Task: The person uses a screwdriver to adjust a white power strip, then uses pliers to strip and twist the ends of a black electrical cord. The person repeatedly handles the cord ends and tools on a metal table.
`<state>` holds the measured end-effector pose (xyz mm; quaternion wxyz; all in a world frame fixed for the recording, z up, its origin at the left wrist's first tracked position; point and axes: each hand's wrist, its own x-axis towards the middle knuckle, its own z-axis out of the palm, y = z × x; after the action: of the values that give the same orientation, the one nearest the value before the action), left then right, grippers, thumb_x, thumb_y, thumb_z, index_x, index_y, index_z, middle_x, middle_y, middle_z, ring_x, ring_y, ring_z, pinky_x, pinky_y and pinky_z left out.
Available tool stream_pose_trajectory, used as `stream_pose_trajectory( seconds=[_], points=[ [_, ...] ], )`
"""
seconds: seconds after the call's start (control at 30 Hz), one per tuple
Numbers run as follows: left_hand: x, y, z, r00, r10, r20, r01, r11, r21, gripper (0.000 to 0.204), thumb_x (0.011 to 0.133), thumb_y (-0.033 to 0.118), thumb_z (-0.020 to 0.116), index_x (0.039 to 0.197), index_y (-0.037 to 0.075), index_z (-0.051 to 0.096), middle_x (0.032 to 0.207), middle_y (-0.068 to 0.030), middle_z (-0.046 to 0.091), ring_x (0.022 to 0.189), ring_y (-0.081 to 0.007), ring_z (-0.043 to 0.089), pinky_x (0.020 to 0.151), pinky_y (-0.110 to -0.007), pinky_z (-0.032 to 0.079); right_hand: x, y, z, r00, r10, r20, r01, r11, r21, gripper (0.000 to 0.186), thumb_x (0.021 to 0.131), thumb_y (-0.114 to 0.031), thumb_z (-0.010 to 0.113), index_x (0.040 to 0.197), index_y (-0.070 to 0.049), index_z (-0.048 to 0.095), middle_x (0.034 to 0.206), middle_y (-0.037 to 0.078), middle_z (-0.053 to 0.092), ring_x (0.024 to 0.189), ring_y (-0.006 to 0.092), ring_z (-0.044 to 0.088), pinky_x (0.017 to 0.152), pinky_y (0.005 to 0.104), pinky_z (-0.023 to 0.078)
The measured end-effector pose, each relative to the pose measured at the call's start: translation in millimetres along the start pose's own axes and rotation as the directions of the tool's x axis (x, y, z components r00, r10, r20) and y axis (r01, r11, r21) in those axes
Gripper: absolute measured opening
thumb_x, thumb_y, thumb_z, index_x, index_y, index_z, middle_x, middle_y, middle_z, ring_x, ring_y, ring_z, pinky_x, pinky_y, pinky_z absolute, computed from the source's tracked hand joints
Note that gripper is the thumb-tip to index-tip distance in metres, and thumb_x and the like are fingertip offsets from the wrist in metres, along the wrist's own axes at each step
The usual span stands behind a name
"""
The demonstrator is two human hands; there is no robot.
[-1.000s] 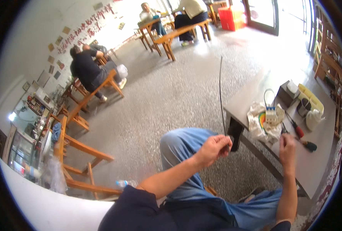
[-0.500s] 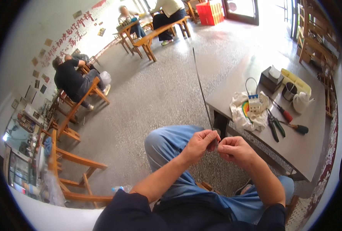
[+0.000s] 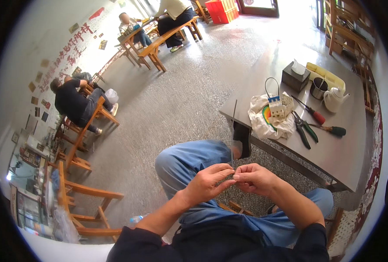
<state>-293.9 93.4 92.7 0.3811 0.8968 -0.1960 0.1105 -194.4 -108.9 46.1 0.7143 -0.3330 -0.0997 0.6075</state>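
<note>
A thin dark wire-like strip (image 3: 234, 133) stands up almost straight from between my hands. My left hand (image 3: 210, 181) pinches its lower end between thumb and fingers. Fingertips touching the left ones, my right hand (image 3: 255, 178) is also closed in a pinch at that end; its fingers cover what they grip. Both hands are over my lap. On the table to the right, a blue-and-white circuit breaker (image 3: 276, 106) with a looped wire rests on a white cloth (image 3: 257, 114) with a rainbow print. Beside it lie green-handled wire strippers (image 3: 305, 129), a red-handled screwdriver (image 3: 318, 117) and a dark-handled screwdriver (image 3: 335, 130).
The grey table (image 3: 333, 159) also carries a tissue box (image 3: 295, 77), a dark cup (image 3: 318, 89), a white teapot (image 3: 335, 100) and a yellow tray (image 3: 329, 76). A wooden chair (image 3: 93, 190) stands at left. People sit on benches farther off; a red crate (image 3: 222, 12) is behind.
The strip now looks much shorter and more upright. My hands have dropped slightly, with the left one turned so its fingers reach toward the right hand. The whole view has shifted a little.
</note>
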Motion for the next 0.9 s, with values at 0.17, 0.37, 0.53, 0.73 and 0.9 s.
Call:
stream_pose_trajectory(
  seconds=[0.17, 0.37, 0.53, 0.73, 0.9],
  points=[
    [-0.7, 8.5, -1.5, 0.995, -0.079, 0.057, 0.081, 0.996, -0.04, 0.028, 0.088, 0.014, 0.078, 0.112, 0.0, 0.072, 0.112, -0.0157, 0.071, 0.099, -0.0277, 0.072, 0.086, -0.035, 0.059, -0.8, 12.7, -8.5, 0.999, -0.012, 0.038, 0.011, 1.0, 0.025, 0.015, 0.096, -0.018, 0.07, 0.093, -0.004, 0.064, 0.073, -0.001, 0.055, 0.06, 0.0063, 0.047, 0.048, 0.0202, 0.031],
    [-3.8, -3.1, -3.1, 0.999, -0.027, 0.028, 0.028, 0.999, -0.033, 0.025, 0.088, 0.013, 0.078, 0.109, -0.001, 0.073, 0.109, -0.0148, 0.073, 0.096, -0.0266, 0.073, 0.083, -0.034, 0.059, -2.0, 16.8, -4.7, 0.996, -0.057, 0.062, 0.056, 0.998, 0.029, 0.013, 0.097, -0.017, 0.069, 0.095, -0.004, 0.065, 0.076, -0.002, 0.056, 0.062, 0.0056, 0.048, 0.049, 0.0193, 0.031],
    [-8.4, -1.8, -2.3, 0.999, -0.045, -0.004, 0.045, 0.995, -0.091, 0.018, 0.091, 0.009, 0.074, 0.107, -0.001, 0.073, 0.105, -0.0138, 0.073, 0.095, -0.0262, 0.072, 0.081, -0.034, 0.059, -0.5, 19.8, -1.0, 0.996, -0.036, 0.086, 0.032, 0.998, 0.052, 0.015, 0.098, -0.017, 0.068, 0.093, -0.005, 0.062, 0.074, -0.002, 0.054, 0.06, 0.0055, 0.045, 0.049, 0.0193, 0.03],
    [0.0, 3.1, -1.3, 0.98, 0.201, -0.008, -0.197, 0.964, 0.178, 0.021, 0.088, 0.001, 0.072, 0.108, -0.005, 0.067, 0.101, -0.0165, 0.068, 0.09, -0.0314, 0.07, 0.079, -0.036, 0.059, 3.5, 18.6, 2.1, 0.993, -0.071, 0.097, 0.062, 0.994, 0.085, 0.013, 0.099, -0.016, 0.067, 0.097, -0.004, 0.063, 0.075, -0.002, 0.054, 0.064, 0.0058, 0.046, 0.051, 0.0193, 0.03],
    [5.0, 8.5, -0.8, 0.956, 0.289, -0.045, -0.269, 0.93, 0.251, 0.015, 0.084, -0.003, 0.071, 0.098, -0.005, 0.065, 0.096, -0.0158, 0.066, 0.087, -0.0319, 0.068, 0.074, -0.038, 0.058, -1.2, 16.5, 12.2, 0.994, -0.097, 0.059, 0.096, 0.995, 0.016, 0.013, 0.097, -0.017, 0.07, 0.095, -0.005, 0.064, 0.075, -0.003, 0.054, 0.063, 0.0059, 0.046, 0.051, 0.0201, 0.031]
  ],
)
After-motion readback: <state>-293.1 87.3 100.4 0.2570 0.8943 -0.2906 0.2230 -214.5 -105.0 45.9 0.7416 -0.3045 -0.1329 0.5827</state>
